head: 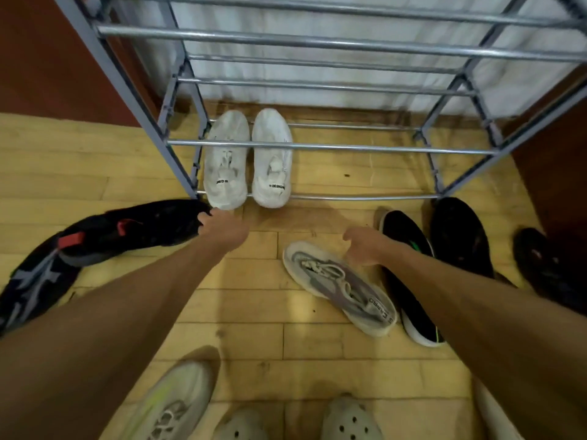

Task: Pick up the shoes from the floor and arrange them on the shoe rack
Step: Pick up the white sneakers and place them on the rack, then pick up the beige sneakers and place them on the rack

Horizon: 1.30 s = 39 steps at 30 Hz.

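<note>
A pair of white sneakers point(247, 160) stands side by side on the lowest bars of the grey metal shoe rack point(317, 147), at its left end. My left hand point(222, 230) is just below their heels, with its fingers curled round the end of a black shoe with red tabs point(143, 227) that lies on the floor to the left. My right hand point(365, 246) hangs with its fingers curved and apart over the side of a grey-and-white sneaker point(340, 287) lying slanted on the floor. It holds nothing.
A black-and-grey shoe point(35, 287) lies at the far left. At the right lie a black shoe with a green accent point(409, 281), a plain black shoe point(460, 236) and another dark shoe point(546, 265). A pale sneaker point(171, 404) and grey clogs point(349, 420) are near the bottom edge. Brown walls flank the rack.
</note>
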Each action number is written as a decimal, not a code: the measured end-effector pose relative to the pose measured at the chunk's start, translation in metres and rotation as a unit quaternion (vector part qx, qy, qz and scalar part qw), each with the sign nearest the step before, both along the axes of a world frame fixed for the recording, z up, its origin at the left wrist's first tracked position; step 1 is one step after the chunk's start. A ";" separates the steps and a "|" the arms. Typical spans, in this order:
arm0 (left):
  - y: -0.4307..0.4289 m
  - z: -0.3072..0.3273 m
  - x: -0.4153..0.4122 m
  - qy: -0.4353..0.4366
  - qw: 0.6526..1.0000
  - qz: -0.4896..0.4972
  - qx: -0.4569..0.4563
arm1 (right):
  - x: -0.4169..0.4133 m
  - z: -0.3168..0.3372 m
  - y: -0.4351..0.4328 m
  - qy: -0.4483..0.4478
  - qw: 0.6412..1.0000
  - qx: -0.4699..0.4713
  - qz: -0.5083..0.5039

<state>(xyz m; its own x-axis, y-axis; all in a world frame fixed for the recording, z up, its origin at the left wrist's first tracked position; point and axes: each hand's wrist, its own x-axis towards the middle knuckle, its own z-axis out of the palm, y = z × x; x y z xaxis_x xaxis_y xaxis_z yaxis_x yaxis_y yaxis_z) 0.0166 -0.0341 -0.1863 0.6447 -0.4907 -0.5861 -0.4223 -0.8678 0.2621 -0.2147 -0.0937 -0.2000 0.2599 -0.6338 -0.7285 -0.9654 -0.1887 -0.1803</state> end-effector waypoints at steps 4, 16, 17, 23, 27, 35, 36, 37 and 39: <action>0.038 0.011 -0.016 0.071 0.987 -0.137 0.045 | -0.036 -0.014 0.043 0.036 0.998 0.042 0.000; 0.125 -0.001 -0.065 0.062 0.916 -0.395 0.014 | -0.052 -0.028 0.122 -0.011 0.988 0.040 -0.150; 0.132 0.004 -0.059 0.037 0.895 -0.445 0.028 | -0.050 -0.022 0.127 -0.023 0.982 0.055 -0.182; 0.152 0.051 -0.028 -0.017 0.876 -0.480 0.032 | -0.030 0.025 0.135 -0.107 0.969 0.045 -0.217; 0.154 0.105 -0.006 -0.063 0.875 -0.479 0.012 | -0.010 0.075 0.133 -0.146 0.972 -0.035 -0.179; 0.191 0.249 0.052 -0.125 0.910 -0.392 -0.044 | 0.060 0.215 0.131 -0.178 0.965 -0.193 -0.005; 0.201 0.262 0.060 -0.131 0.917 -0.372 -0.051 | 0.073 0.231 0.133 -0.174 0.963 -0.204 0.013; 0.213 0.273 0.066 -0.134 0.923 -0.356 -0.052 | 0.086 0.246 0.136 -0.171 0.961 -0.217 0.028; 0.237 0.287 0.081 -0.137 0.934 -0.327 -0.048 | 0.113 0.273 0.147 -0.166 0.951 -0.251 0.067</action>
<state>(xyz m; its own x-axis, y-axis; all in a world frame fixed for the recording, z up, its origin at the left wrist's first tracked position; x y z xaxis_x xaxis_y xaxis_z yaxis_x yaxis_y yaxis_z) 0.0973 0.2026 0.1002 0.3079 -0.8742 -0.3754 -0.9166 -0.3783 0.1292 -0.1015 0.0534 0.0733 0.5254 -0.8256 -0.2060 -0.8326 -0.4488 -0.3247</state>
